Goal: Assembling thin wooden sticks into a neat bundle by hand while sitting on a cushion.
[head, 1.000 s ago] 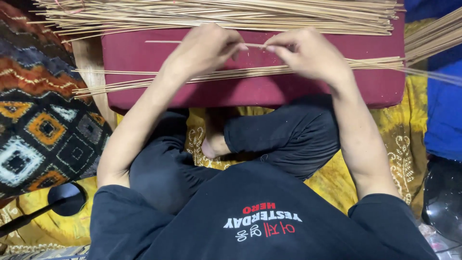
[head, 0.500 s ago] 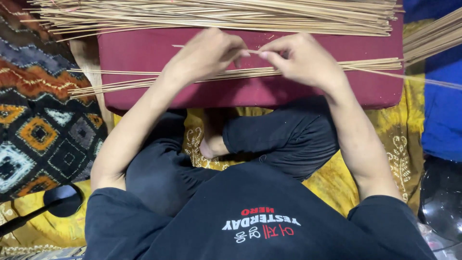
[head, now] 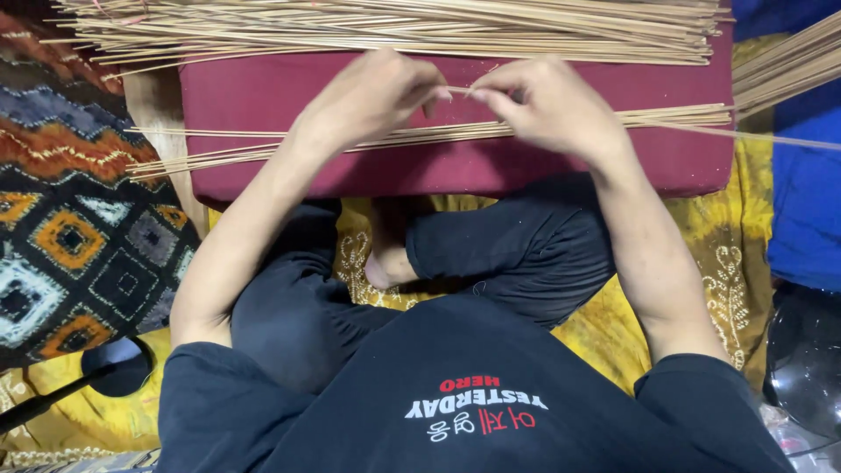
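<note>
My left hand [head: 377,96] and my right hand [head: 547,101] meet over a maroon cushion [head: 263,101], fingertips almost touching. Both pinch one thin pale stick [head: 460,90], of which only a short piece shows between the fingers. Just below the hands a thin bundle of sticks [head: 420,136] lies across the cushion from left to right. A large pile of the same sticks [head: 394,26] lies along the cushion's far edge, beyond both hands.
A patterned rug [head: 70,219] lies at the left and a yellow printed cloth [head: 701,263] under my crossed legs. More sticks [head: 788,61] slant over a blue cloth [head: 806,210] at the right. A small black round object [head: 118,363] sits at the lower left.
The length of stick that stuck out to the left of my left hand no longer shows. Both hands have stayed together above the cushion, shifting only slightly.
</note>
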